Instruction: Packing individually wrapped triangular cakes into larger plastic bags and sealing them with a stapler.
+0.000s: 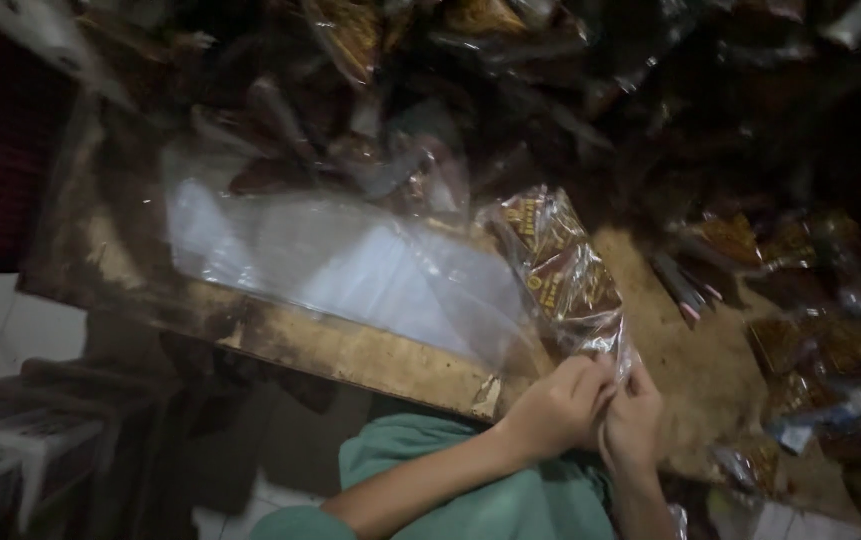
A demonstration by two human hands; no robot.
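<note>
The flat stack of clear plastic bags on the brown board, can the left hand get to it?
Probably yes. The left hand now pinches the clear snack packet together with the right hand, but the flat stack of clear plastic bags lies uncovered just beside it.

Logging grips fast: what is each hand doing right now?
Left hand: closed, pinching the end of the clear snack packet.
Right hand: closed on the same packet end.

Left hand (553, 408) and right hand (633, 420) — fingertips pinched, touching.
</note>
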